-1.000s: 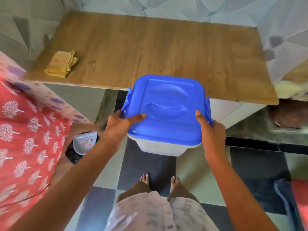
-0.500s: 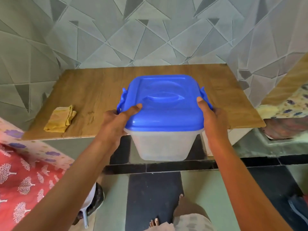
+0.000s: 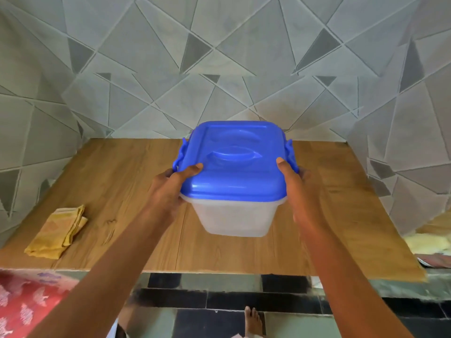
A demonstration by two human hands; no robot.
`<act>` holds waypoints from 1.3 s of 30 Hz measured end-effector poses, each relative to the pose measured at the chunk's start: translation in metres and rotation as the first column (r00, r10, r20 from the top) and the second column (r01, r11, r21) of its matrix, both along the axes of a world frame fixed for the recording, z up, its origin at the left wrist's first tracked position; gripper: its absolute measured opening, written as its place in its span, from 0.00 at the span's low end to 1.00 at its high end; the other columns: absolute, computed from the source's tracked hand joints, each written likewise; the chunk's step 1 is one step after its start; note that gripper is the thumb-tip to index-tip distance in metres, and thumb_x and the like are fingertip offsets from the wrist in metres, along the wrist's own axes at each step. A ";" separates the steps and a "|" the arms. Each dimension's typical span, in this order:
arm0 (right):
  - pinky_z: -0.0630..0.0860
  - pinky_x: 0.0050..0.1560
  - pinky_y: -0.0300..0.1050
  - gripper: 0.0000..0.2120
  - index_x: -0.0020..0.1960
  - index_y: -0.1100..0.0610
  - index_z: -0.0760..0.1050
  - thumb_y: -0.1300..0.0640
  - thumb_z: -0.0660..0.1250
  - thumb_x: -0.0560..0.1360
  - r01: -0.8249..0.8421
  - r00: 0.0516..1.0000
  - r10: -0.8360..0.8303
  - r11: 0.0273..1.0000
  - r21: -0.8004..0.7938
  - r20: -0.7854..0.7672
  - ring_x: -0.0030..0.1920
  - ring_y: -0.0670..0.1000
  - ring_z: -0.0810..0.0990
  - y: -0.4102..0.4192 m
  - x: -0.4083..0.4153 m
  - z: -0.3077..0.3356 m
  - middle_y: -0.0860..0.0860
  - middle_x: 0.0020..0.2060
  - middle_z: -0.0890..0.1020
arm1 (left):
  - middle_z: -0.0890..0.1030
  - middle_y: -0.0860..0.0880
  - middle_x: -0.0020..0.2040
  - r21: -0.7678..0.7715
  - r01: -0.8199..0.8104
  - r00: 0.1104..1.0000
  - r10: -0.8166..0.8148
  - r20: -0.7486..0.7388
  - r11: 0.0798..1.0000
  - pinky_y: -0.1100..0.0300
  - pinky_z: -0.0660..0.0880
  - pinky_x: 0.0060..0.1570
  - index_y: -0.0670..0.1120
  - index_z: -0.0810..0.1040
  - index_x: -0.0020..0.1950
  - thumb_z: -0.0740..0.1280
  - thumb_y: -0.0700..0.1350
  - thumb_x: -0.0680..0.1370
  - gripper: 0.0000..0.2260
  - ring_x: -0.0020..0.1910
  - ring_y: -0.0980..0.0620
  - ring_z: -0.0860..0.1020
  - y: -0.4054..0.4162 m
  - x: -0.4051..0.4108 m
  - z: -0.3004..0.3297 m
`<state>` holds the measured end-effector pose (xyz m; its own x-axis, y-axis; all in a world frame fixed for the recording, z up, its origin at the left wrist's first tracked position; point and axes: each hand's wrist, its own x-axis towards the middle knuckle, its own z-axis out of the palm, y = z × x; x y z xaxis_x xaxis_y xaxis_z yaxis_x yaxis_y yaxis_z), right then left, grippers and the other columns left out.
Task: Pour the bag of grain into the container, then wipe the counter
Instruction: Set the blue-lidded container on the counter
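- Lid (image 3: 234, 167): glossy blue plastic, smooth, with bright highlights.
- Container (image 3: 234, 218): frosted, translucent plastic, matt.
- Table (image 3: 127, 172): wood-grain surface, smooth, with a low sheen.
- Cloth (image 3: 57, 232) at near left: yellow woven fabric, soft, folded.
- Wall (image 3: 170, 69): grey tiles, matt, with raised lines.

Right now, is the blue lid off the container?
No, the blue lid sits closed on top of the clear container, which the left hand and right hand hold by its sides.
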<state>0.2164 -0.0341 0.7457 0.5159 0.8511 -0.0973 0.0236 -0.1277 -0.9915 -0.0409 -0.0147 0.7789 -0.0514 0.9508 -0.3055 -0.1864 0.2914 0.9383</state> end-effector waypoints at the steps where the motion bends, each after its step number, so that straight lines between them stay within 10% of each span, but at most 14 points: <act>1: 0.74 0.41 0.51 0.36 0.47 0.67 0.74 0.32 0.71 0.65 -0.019 1.000 0.019 1.000 0.002 0.004 0.38 0.53 0.78 0.015 0.005 0.000 0.54 0.37 0.79 | 0.86 0.46 0.55 0.001 0.007 1.000 -0.007 0.018 1.000 0.46 0.81 0.58 0.43 0.83 0.60 0.79 0.44 0.71 0.19 0.54 0.45 0.85 0.014 0.004 -0.003; 6: 0.80 0.52 0.58 0.35 0.55 0.62 0.78 0.32 0.70 0.64 -0.070 0.997 0.070 0.997 -0.021 -0.019 0.51 0.58 0.84 0.083 0.019 -0.004 0.58 0.50 0.84 | 0.87 0.46 0.55 -0.014 -0.059 0.997 0.060 0.045 0.998 0.46 0.81 0.58 0.42 0.82 0.61 0.79 0.42 0.70 0.20 0.54 0.45 0.85 0.074 0.020 -0.012; 20: 0.79 0.44 0.54 0.30 0.49 0.60 0.78 0.33 0.71 0.67 -0.008 1.000 0.011 0.996 -0.090 0.026 0.45 0.54 0.84 0.177 0.023 -0.030 0.54 0.43 0.84 | 0.86 0.46 0.55 -0.048 -0.047 0.998 0.046 -0.031 0.998 0.49 0.84 0.50 0.43 0.81 0.59 0.80 0.45 0.70 0.20 0.50 0.49 0.86 0.175 0.022 -0.029; 25: 0.78 0.48 0.46 0.20 0.59 0.51 0.78 0.38 0.68 0.75 0.011 0.992 -0.004 0.998 -0.054 0.124 0.54 0.49 0.82 0.181 0.022 -0.026 0.46 0.52 0.83 | 0.77 0.49 0.64 0.004 -0.094 0.962 0.091 -0.259 0.996 0.54 0.79 0.49 0.49 0.62 0.77 0.81 0.47 0.68 0.43 0.53 0.54 0.81 0.190 0.021 -0.026; 30: 0.75 0.53 0.46 0.27 0.70 0.53 0.71 0.38 0.65 0.78 0.066 0.957 -0.059 0.998 -0.015 0.283 0.60 0.52 0.79 0.215 0.031 0.002 0.52 0.61 0.80 | 0.68 0.47 0.72 0.365 0.127 0.657 0.197 -0.728 0.922 0.50 0.67 0.68 0.56 0.60 0.78 0.74 0.61 0.69 0.41 0.70 0.45 0.68 0.231 0.026 -0.017; 36: 0.71 0.61 0.46 0.24 0.72 0.49 0.71 0.38 0.57 0.82 -0.115 0.884 0.189 0.974 -0.194 0.428 0.65 0.53 0.76 0.254 0.034 0.003 0.50 0.67 0.77 | 0.55 0.49 0.82 0.105 0.385 0.291 -0.013 -0.957 0.917 0.39 0.60 0.75 0.50 0.53 0.82 0.57 0.65 0.80 0.35 0.80 0.43 0.54 0.262 0.051 -0.026; 39: 0.69 0.57 0.43 0.20 0.70 0.50 0.74 0.43 0.55 0.84 -0.108 0.897 0.169 0.980 -0.167 0.409 0.65 0.52 0.76 0.255 0.041 -0.006 0.49 0.66 0.78 | 0.50 0.50 0.83 0.076 0.397 0.255 -0.030 -0.966 0.915 0.39 0.61 0.75 0.48 0.49 0.83 0.54 0.64 0.82 0.35 0.81 0.45 0.49 0.260 0.052 -0.027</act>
